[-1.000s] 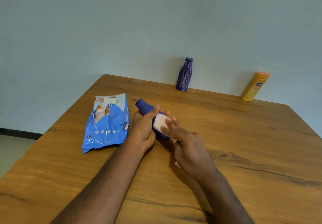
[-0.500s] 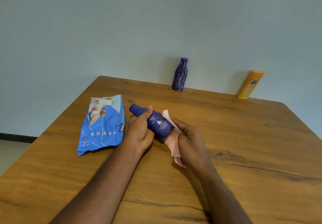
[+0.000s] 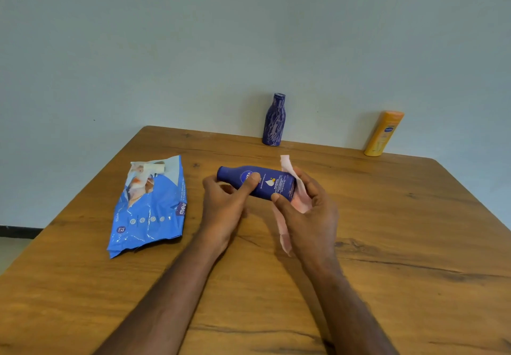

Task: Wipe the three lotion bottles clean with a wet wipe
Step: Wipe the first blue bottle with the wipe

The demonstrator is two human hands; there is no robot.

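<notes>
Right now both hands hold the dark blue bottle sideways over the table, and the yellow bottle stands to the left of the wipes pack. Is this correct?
Not quite. In the head view the yellow bottle stands at the far right edge of the table, well right of the wipes pack. The rest is correct.

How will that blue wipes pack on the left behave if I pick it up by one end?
The blue wipes pack would probably flop and sag: its film is creased and lies slack on the wooden table. It looks partly emptied, so likely light. Its glossy film may be slippery, and the raised flap suggests a wipe could slip out.
</notes>
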